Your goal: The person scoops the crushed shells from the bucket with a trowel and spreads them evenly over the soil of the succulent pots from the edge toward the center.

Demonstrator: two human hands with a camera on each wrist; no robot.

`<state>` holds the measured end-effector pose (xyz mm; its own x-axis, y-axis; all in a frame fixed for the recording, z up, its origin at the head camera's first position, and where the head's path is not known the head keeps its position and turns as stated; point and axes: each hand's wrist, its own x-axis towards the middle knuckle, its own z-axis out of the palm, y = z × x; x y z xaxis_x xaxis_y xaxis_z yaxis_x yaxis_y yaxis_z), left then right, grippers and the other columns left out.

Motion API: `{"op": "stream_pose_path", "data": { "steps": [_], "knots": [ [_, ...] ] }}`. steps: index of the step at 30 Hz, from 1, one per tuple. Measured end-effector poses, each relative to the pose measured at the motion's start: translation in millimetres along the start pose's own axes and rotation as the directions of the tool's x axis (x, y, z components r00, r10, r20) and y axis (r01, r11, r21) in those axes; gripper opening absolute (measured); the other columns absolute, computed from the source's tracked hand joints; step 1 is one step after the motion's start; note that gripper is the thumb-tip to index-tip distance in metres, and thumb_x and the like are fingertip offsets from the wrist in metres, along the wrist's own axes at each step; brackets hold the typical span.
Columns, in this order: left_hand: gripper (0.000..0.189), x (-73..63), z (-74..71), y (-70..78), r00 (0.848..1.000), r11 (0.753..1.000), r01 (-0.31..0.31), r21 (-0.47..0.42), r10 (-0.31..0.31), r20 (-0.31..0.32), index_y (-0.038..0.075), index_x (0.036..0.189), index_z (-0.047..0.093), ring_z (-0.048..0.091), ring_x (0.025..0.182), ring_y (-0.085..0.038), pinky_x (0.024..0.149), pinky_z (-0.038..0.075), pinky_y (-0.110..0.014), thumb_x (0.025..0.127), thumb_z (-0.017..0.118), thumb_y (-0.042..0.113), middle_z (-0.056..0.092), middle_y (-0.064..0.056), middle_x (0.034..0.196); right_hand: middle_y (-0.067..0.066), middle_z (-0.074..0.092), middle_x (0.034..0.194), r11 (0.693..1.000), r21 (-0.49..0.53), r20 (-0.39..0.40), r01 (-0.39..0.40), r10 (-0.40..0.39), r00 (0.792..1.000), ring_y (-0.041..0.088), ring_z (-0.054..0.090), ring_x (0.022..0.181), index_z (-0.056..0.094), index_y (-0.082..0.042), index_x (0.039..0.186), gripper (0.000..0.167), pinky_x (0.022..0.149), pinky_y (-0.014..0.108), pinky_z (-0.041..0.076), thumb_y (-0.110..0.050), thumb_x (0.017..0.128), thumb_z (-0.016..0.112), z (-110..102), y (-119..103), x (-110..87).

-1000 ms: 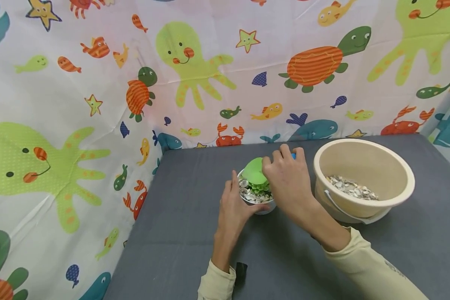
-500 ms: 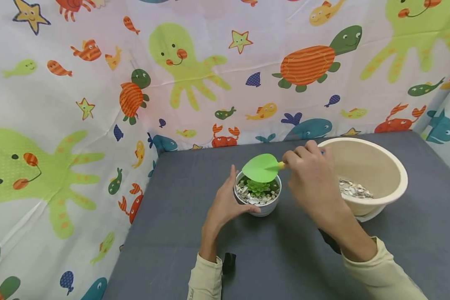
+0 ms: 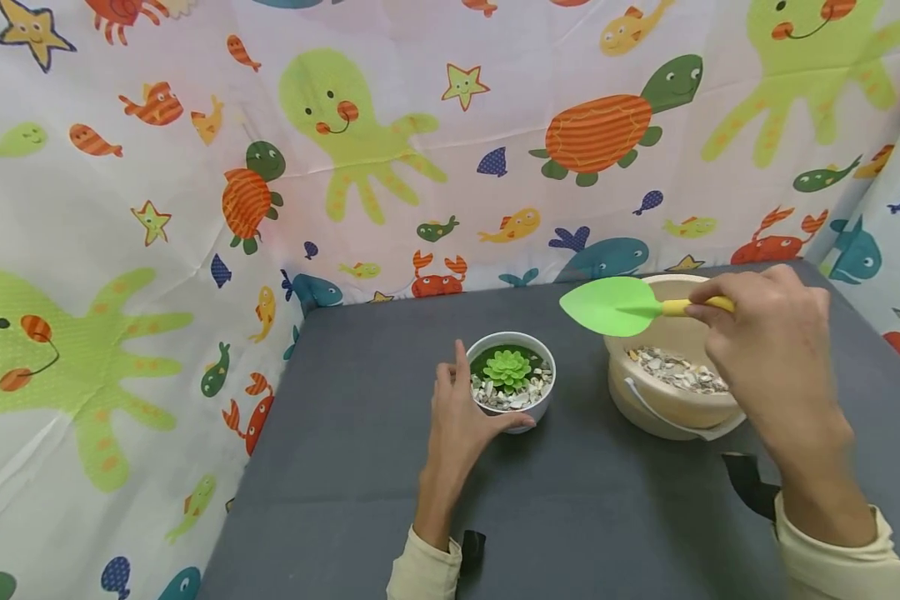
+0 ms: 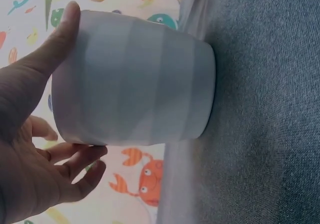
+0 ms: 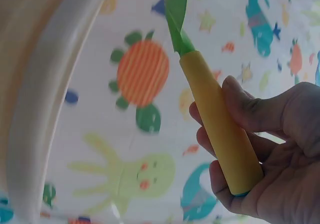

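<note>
While the left hand (image 3: 461, 417) steadied the pale pot (image 4: 135, 79), thumb on one side and fingertips on the other, the right hand (image 3: 776, 350) gripped the toy trowel (image 3: 645, 307) by its yellow handle, fingers wrapped round it. The pot stood upright on the grey cloth (image 3: 345, 467), left of the bucket (image 3: 667, 415); the trowel hung above the bucket's left part (no shells showed on the blade's visible face). The work looked like shuttling shell bits between bucket and pot. Doing it well called for a firm brace on the pot, a blade dipped tip-first into the bucket, and a level carry. If shells were to be added, a low, slow tip near the pot's edge would have spared the green succulent (image 3: 507, 369), which sat amid pale pebbles (image 3: 510, 396).

As for obstacles, the bucket's tall wall rose around its shell bits (image 3: 675, 371), which lay low inside, so the blade needed a steep entry and a clean lift over the rim. The bucket's handle (image 3: 708, 434) drooped along the near side, where a wrist could catch it. Behind everything hung a sea-creature curtain (image 3: 495, 187), well apart from the pot.
</note>
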<state>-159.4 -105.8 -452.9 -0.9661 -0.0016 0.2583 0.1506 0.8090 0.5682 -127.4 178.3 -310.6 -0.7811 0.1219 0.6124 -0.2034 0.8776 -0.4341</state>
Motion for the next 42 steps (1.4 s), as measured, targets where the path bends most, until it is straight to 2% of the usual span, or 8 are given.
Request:
{"op": "stream_pose_path", "data": {
  "steps": [6, 12, 16, 21, 26, 31, 35, 42],
  "knots": [
    [0.143, -3.5, 0.8, 6.1, 0.999, 0.993, -0.016, 0.116, 0.020, -0.034, 0.011, 0.168, 0.024, 0.059, 0.106, -0.029, 0.096, 0.053, -0.050, 0.056, 0.094, 0.069, 0.054, -0.014, 0.124, 0.037, 0.068, 0.091, 0.987, -0.142, 0.024, -0.069, 0.074, 0.997, 0.050, 0.045, 0.089, 0.071, 0.015, 0.097, 0.014, 0.083, 0.070, 0.030, 0.014, 0.088, 0.060, -19, 35, 4.2],
    [0.143, -8.5, -5.5, 16.2, 1.000, 0.998, -0.002, 0.056, 0.003, -0.010, 0.024, 0.170, 0.016, 0.048, 0.143, -0.040, 0.115, 0.037, -0.067, 0.058, 0.097, 0.060, 0.045, -0.020, 0.154, 0.036, 0.067, 0.086, 0.931, -0.365, 0.205, 0.015, 0.065, 0.977, 0.049, 0.048, 0.089, 0.068, 0.014, 0.098, 0.016, 0.082, 0.069, 0.035, 0.012, 0.082, 0.065, -7, 62, 8.5],
    [0.137, -3.6, -8.8, 33.9, 0.994, 0.995, -0.095, 0.029, 0.096, -0.042, 0.023, 0.169, 0.021, 0.031, 0.156, -0.049, 0.121, 0.028, -0.073, 0.061, 0.096, 0.058, 0.034, -0.023, 0.166, 0.033, 0.063, 0.079, 0.884, -0.453, 0.303, 0.113, 0.034, 0.952, 0.050, 0.050, 0.093, 0.069, 0.011, 0.089, 0.012, 0.087, 0.070, 0.037, 0.012, 0.077, 0.069, 10, 70, 10.9],
    [0.121, 6.7, -3.0, 68.5, 0.960, 0.960, -0.278, -0.034, 0.276, -0.054, 0.020, 0.167, 0.029, 0.032, 0.157, -0.046, 0.121, 0.032, -0.070, 0.070, 0.092, 0.056, 0.036, -0.019, 0.167, 0.022, 0.056, 0.064, 0.847, -0.496, 0.370, 0.189, 0.009, 0.929, 0.045, 0.050, 0.088, 0.067, 0.000, 0.067, 0.017, 0.085, 0.066, 0.037, 0.014, 0.076, 0.072, 30, 70, 8.6],
    [0.101, 15.2, 12.9, 97.9, 0.934, 0.928, -0.349, -0.132, 0.355, 0.031, 0.021, 0.163, 0.038, 0.034, 0.158, -0.038, 0.119, 0.041, -0.064, 0.080, 0.088, 0.050, 0.036, -0.012, 0.170, 0.020, 0.058, 0.062, 0.844, -0.494, 0.403, 0.209, 0.009, 0.915, 0.044, 0.052, 0.087, 0.065, -0.005, 0.061, 0.027, 0.085, 0.062, 0.039, 0.014, 0.080, 0.068, 43, 76, 3.9],
    [0.089, 22.5, 31.8, 115.9, 0.921, 0.933, -0.310, -0.184, 0.343, 0.184, 0.019, 0.162, 0.040, 0.044, 0.154, -0.034, 0.118, 0.048, -0.051, 0.089, 0.080, 0.051, 0.032, -0.013, 0.172, 0.020, 0.063, 0.067, 0.825, -0.513, 0.456, 0.237, 0.027, 0.890, 0.044, 0.054, 0.086, 0.066, -0.005, 0.064, 0.022, 0.080, 0.055, 0.040, 0.011, 0.079, 0.071, 43, 82, 5.0],
    [0.092, 23.7, 44.3, 122.6, 0.895, 0.933, -0.296, -0.203, 0.346, 0.282, 0.015, 0.164, 0.035, 0.043, 0.154, -0.031, 0.118, 0.048, -0.045, 0.091, 0.076, 0.054, 0.027, -0.014, 0.174, 0.019, 0.064, 0.068, 0.839, -0.493, 0.472, 0.231, 0.035, 0.881, 0.044, 0.056, 0.085, 0.066, -0.005, 0.068, 0.019, 0.078, 0.054, 0.040, 0.010, 0.079, 0.073, 43, 87, 5.4],
    [0.090, 20.4, 52.0, 124.9, 0.893, 0.924, -0.339, -0.178, 0.375, 0.247, 0.015, 0.161, 0.042, 0.049, 0.150, -0.025, 0.115, 0.051, -0.039, 0.090, 0.077, 0.057, 0.034, -0.010, 0.171, 0.020, 0.065, 0.069, 0.898, -0.411, 0.418, 0.155, 0.035, 0.908, 0.043, 0.058, 0.081, 0.067, -0.003, 0.072, 0.016, 0.074, 0.055, 0.041, 0.008, 0.082, 0.072, 55, 102, 4.5]
  ]
}}
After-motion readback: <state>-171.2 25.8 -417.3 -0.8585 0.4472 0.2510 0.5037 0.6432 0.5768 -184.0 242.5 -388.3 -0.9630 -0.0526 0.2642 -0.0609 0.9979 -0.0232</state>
